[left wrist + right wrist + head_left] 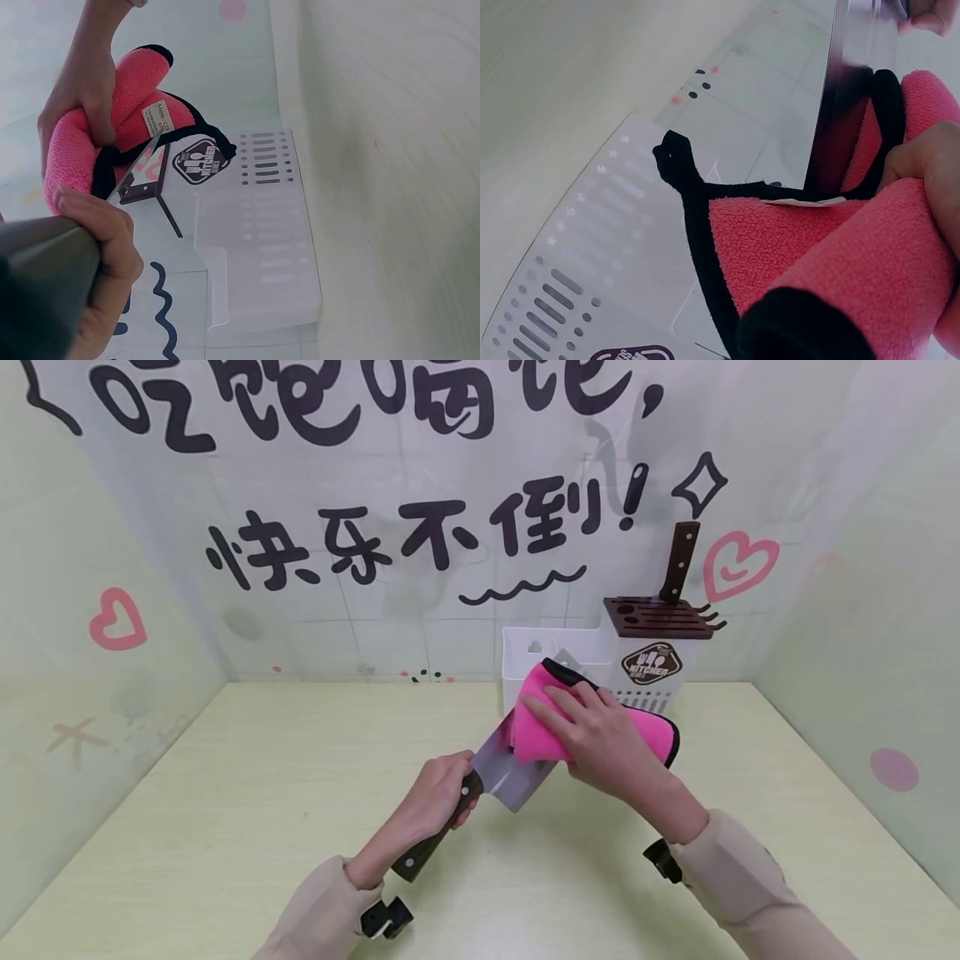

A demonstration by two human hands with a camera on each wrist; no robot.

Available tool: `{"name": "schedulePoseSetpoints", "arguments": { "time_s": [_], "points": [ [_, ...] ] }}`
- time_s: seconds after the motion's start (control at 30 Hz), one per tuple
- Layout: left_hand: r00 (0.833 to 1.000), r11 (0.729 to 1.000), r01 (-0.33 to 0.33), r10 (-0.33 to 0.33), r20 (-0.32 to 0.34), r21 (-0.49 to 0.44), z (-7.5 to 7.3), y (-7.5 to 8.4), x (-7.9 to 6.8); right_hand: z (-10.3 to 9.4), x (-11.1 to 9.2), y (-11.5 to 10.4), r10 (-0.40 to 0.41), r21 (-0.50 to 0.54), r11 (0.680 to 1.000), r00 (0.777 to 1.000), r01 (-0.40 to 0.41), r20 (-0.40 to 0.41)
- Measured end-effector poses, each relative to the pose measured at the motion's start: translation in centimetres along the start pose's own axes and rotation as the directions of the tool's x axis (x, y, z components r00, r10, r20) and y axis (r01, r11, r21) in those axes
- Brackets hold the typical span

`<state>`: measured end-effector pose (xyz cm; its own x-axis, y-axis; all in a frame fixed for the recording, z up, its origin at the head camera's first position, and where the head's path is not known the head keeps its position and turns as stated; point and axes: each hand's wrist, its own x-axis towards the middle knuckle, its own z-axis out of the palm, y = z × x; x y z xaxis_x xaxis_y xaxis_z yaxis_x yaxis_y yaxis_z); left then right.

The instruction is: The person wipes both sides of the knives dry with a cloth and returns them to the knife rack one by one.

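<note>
A cleaver [506, 774] lies aslant between the two hands, its dark handle toward the lower left and its broad metal blade reaching up to the right, held above the table. The left hand [438, 793] has its fingers wrapped round the handle, whose riveted butt sticks out below the hand toward the person. At the other end, a pink cloth [536, 745] with black edging lies against the blade and hides much of its far part; the bare stretch of blade shows between the left hand and the cloth. The right hand [603, 731] grips the cloth, fingers spread over it and, in the left wrist view, the thumb pressed into its folds; a white label [158, 118] shows on the cloth there. Just behind the cloth stands a white rack [617, 664] with slotted holes and a dark KITCHEN badge [652, 662]; on its taller right part is a brown slotted top [637, 622], from which another knife's handle [681, 560] rises. The rack stands at the back of the pale wooden table [300, 760], against a light wall [420, 639] printed with large dark characters and pink hearts.
</note>
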<state>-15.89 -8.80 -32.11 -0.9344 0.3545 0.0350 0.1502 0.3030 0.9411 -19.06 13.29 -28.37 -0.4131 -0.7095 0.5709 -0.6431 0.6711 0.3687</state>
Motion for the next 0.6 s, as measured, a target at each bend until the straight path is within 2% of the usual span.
{"name": "schedulePoseSetpoints", "arguments": {
  "time_s": [0.37, 0.6],
  "points": [
    [1.000, 1.000, -0.017, 0.016, 0.011, 0.022, -0.1, -0.1, 0.1, -0.1, -0.2, 0.9, 0.098, 0.034, 0.995, 0.995, -0.098, 0.024],
    [1.000, 1.000, -0.025, 0.025, -0.007, 0.014, -0.2, 0.0, -0.1, 0.0, -0.4, 1.3, 0.145, 0.056, 0.988, 0.989, -0.146, 0.028]
  ]
}}
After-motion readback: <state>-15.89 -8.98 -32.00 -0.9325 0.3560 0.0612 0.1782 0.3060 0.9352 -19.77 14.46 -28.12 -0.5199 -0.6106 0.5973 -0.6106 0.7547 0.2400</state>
